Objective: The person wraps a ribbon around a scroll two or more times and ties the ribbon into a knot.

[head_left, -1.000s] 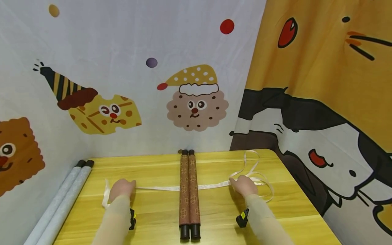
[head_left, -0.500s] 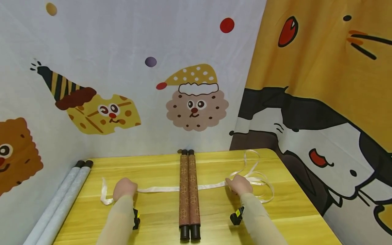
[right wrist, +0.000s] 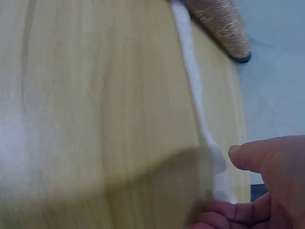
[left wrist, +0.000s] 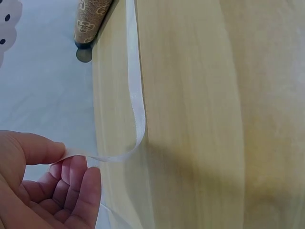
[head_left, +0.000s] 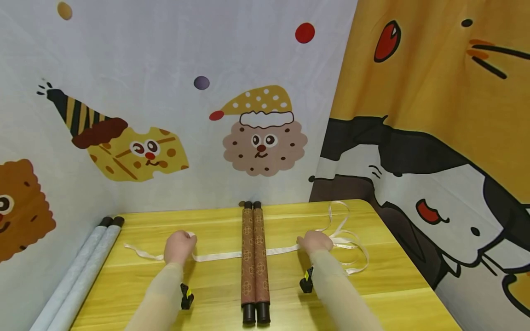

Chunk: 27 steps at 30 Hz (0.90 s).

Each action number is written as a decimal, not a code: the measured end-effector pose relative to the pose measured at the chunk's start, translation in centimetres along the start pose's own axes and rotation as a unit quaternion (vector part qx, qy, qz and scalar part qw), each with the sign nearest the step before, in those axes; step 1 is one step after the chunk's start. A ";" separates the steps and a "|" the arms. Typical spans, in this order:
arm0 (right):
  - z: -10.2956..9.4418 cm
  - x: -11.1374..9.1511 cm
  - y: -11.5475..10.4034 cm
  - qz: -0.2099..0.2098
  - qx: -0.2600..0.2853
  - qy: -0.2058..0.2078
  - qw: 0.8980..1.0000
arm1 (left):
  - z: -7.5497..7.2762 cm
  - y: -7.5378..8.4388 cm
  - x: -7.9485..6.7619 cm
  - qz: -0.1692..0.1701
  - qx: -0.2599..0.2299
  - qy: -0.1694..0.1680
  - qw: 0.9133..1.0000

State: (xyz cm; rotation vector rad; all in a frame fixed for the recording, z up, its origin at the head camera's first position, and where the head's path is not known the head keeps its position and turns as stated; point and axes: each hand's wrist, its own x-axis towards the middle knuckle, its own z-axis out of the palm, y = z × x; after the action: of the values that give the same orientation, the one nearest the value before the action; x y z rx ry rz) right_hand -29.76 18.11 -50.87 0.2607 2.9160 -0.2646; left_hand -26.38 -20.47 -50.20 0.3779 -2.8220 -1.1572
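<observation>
Two brown patterned scroll rollers (head_left: 254, 257) with dark end knobs lie side by side at mid-table. A white ribbon (head_left: 217, 257) runs crosswise at them, coming out on both sides; whether it passes under is hidden. Left of the rollers, my left hand (head_left: 180, 247) pinches the ribbon between thumb and fingers, lifting it in a curve in the left wrist view. On the other side, my right hand (head_left: 315, 241) is at the ribbon. Its thumb stands apart from the bent fingers in the right wrist view, with the ribbon (right wrist: 221, 186) reaching the fingers.
Loose loops of ribbon (head_left: 352, 246) lie beyond my right hand. A pale ribbon tail (head_left: 142, 253) trails left of my left hand. Two light-grey rolls (head_left: 83, 271) with black ends lie along the left edge of the wooden table (head_left: 198, 294). A printed curtain (head_left: 165, 92) hangs behind.
Both hands have moved inward toward the rollers. The ribbon tail by my left hand has swung from standing up to lying out leftward. The rollers have stayed put.
</observation>
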 end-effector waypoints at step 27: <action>0.7 -0.6 1.1 -0.046 0.250 0.071 0.965 | -1.1 0.4 -0.6 0.022 -0.007 0.021 1.000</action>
State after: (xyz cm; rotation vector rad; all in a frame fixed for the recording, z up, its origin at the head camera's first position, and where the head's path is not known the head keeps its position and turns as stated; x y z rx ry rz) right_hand -28.83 18.99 -51.63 0.2225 2.9542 -1.0403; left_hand -25.68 -20.77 -49.11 0.3322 -2.7710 -1.1453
